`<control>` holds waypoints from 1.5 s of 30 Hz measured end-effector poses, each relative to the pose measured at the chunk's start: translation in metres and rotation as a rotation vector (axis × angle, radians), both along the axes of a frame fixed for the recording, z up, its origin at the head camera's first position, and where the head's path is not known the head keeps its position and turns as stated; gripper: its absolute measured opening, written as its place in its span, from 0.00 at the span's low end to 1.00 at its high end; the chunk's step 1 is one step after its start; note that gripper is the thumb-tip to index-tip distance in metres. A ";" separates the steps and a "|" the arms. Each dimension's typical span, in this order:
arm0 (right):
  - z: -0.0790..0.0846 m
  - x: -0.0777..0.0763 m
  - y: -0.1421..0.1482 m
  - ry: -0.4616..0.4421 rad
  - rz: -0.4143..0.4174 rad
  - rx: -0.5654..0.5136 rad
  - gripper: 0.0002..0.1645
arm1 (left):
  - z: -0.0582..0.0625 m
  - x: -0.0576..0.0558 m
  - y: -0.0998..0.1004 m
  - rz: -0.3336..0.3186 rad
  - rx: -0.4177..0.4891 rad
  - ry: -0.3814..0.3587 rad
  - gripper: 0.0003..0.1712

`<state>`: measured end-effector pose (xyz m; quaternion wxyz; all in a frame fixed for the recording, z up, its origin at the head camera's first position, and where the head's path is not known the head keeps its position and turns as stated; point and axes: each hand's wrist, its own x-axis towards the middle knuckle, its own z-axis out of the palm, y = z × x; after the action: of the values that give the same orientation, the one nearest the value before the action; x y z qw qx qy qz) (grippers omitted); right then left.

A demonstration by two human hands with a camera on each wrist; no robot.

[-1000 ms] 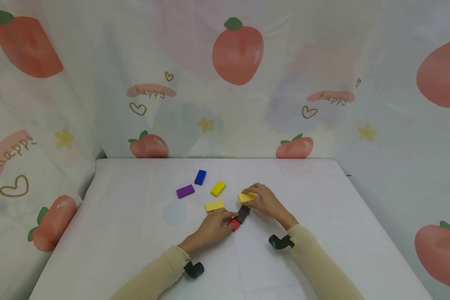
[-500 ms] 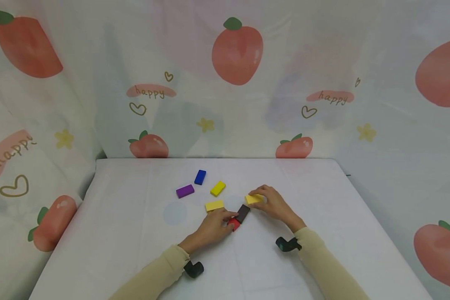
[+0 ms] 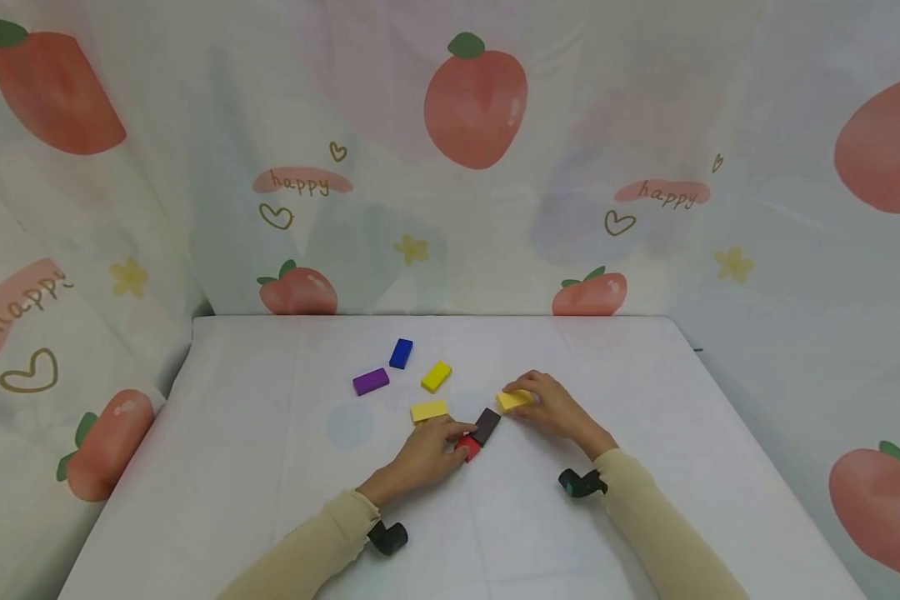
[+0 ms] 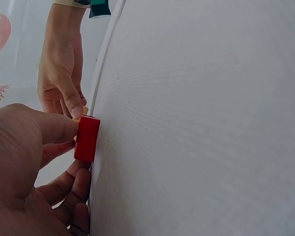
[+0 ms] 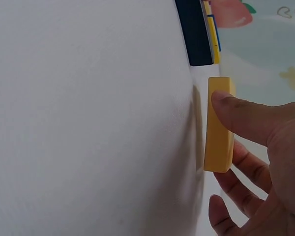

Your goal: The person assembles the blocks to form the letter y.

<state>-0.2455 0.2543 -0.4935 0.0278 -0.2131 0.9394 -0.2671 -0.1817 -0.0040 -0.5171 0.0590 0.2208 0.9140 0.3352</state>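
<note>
My left hand pinches a red block on the white table, thumb on its near side. A black block lies end to end with the red one, close to the left fingertips. To the right of these, my right hand grips a light yellow block between thumb and fingers. In the right wrist view that block stands apart from the black one, a shadow beside it, seemingly just off the cloth. Part of the red block is hidden under the left fingers in the head view.
Beyond the left hand lie a light yellow block, a brighter yellow block, a purple block and a blue block. A printed curtain stands behind the white table.
My right hand has shifted to the right with the light yellow block, widening its gap from the black block. The left hand and the other blocks have stayed put.
</note>
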 end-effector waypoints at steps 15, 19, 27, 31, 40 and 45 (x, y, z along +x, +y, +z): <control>-0.006 -0.010 0.002 -0.011 0.119 0.036 0.19 | -0.002 -0.001 -0.001 -0.008 0.022 -0.005 0.22; -0.006 -0.011 0.000 -0.027 0.120 0.041 0.19 | -0.002 -0.002 -0.001 -0.007 0.018 -0.005 0.21; -0.006 -0.011 -0.004 -0.058 0.123 0.042 0.21 | -0.003 -0.002 -0.001 -0.012 0.024 -0.004 0.21; -0.006 -0.008 -0.005 -0.038 0.094 0.030 0.24 | -0.004 -0.002 -0.001 -0.010 0.023 0.004 0.21; -0.011 0.014 -0.012 0.043 -0.193 -0.132 0.27 | -0.003 -0.001 -0.001 -0.019 0.020 0.014 0.21; -0.015 0.023 -0.020 -0.006 -0.358 -0.179 0.30 | -0.002 0.000 -0.001 -0.013 0.013 0.006 0.21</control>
<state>-0.2228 0.2339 -0.5085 -0.0363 -0.0437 0.9347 -0.3509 -0.1815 -0.0050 -0.5186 0.0569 0.2283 0.9105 0.3401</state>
